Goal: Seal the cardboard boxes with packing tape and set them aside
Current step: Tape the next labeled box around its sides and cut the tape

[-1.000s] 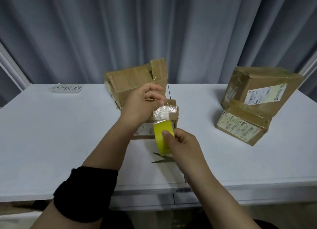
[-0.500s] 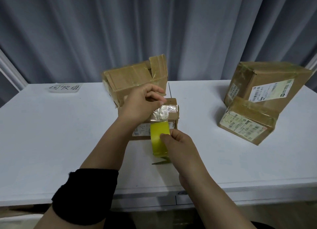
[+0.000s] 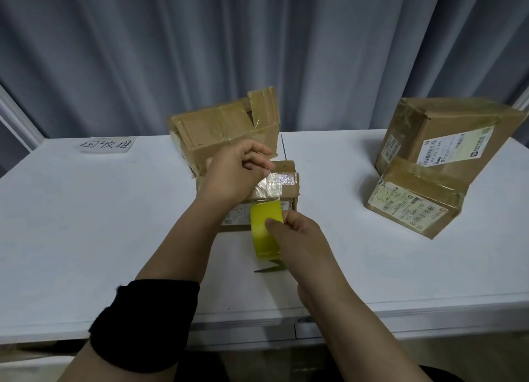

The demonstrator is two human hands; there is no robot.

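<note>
With your left hand point(image 3: 234, 181) pinching the tape end point(image 3: 276, 182) onto the box point(image 3: 289, 195) under its fingers and your right hand point(image 3: 299, 238) gripping the roll point(image 3: 263, 235) just below, pull taut, straight down, no wrinkles.

Head-worn camera looks forward and down, close over the white table point(image 3: 86, 224), facing grey curtains point(image 3: 143, 52).

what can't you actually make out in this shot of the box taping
Head view, the only one:
- Small box: the left hand covers most of its top, so the flap seam is hidden.
- Dark pointed thing: mostly behind the tape roll and right hand, so it cannot be identified.
- Boxes at right: the label print is too small to read.
</note>
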